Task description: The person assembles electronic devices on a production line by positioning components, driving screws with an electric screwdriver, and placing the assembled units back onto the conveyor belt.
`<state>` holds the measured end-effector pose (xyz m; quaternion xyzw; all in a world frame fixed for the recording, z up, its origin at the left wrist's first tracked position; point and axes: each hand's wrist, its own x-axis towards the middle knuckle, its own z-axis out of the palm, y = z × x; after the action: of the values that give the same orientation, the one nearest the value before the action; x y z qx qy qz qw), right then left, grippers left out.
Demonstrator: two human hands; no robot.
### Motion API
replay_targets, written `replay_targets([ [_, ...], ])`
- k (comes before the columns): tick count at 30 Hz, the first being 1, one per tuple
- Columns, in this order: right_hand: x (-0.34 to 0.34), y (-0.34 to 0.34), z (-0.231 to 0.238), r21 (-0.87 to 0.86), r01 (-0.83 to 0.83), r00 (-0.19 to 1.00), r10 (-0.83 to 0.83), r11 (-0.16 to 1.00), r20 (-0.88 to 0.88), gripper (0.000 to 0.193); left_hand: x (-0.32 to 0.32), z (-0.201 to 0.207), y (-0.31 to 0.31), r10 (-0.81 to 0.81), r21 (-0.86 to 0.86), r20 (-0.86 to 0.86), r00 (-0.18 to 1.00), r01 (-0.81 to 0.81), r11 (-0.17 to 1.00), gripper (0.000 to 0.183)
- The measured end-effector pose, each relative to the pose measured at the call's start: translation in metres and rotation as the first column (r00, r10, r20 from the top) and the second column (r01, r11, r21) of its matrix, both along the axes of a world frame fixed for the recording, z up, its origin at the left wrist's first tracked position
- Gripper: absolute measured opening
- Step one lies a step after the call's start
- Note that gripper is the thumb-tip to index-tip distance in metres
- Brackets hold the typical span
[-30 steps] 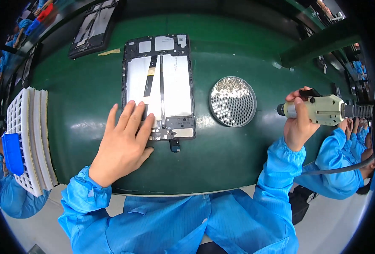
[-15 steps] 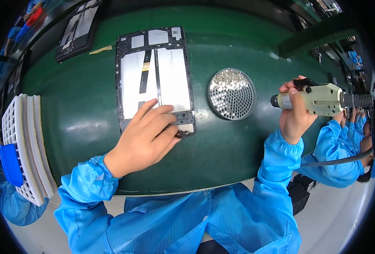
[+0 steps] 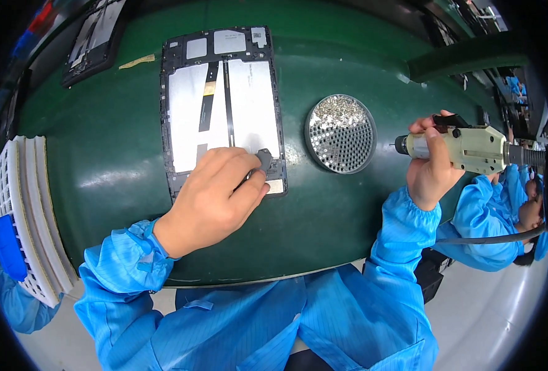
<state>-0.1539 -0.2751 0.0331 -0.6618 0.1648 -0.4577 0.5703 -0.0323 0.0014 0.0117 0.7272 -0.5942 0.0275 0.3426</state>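
An opened tablet back frame, dark-rimmed with silvery plates and a flat cable down its middle, lies on the green mat. My left hand rests on the frame's lower right corner and pinches a small dark grey part between thumb and fingers. My right hand is raised off the mat at the right and grips a beige electric screwdriver, its tip pointing left toward a round perforated screw tray. A cable runs from the driver off to the right.
A stack of white slotted trays with a blue piece stands at the mat's left edge. A second dark device frame lies at the far left back. Another person in a blue sleeve works at the right. A green rail crosses the back right.
My left hand has slid right from flat on the frame's lower left to its lower right corner and picked up the small dark part. The right hand with the driver has stayed roughly put.
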Motion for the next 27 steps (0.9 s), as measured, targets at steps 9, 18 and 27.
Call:
replay_targets([
  [9, 0.002, -0.002, -0.001, 0.019, -0.050, 0.999, 0.050, 0.999, 0.015, 0.031, -0.001, -0.004, 0.003, -0.229, -0.015, 0.021, 0.973, 0.230, 0.973, 0.021],
  [18, -0.001, 0.001, 0.000, 0.007, -0.012, 0.999, 0.012, 1.000, -0.035, 0.033, 0.002, -0.004, 0.008, -0.250, 0.056, 0.100, 0.963, 0.245, 0.968, 0.025],
  [27, -0.001, 0.033, 0.018, -0.080, -0.224, 0.970, 0.230, 0.971, 0.082, 0.042, 0.001, -0.014, 0.004, -0.184, 0.025, 0.052, 0.982, 0.183, 0.983, 0.019],
])
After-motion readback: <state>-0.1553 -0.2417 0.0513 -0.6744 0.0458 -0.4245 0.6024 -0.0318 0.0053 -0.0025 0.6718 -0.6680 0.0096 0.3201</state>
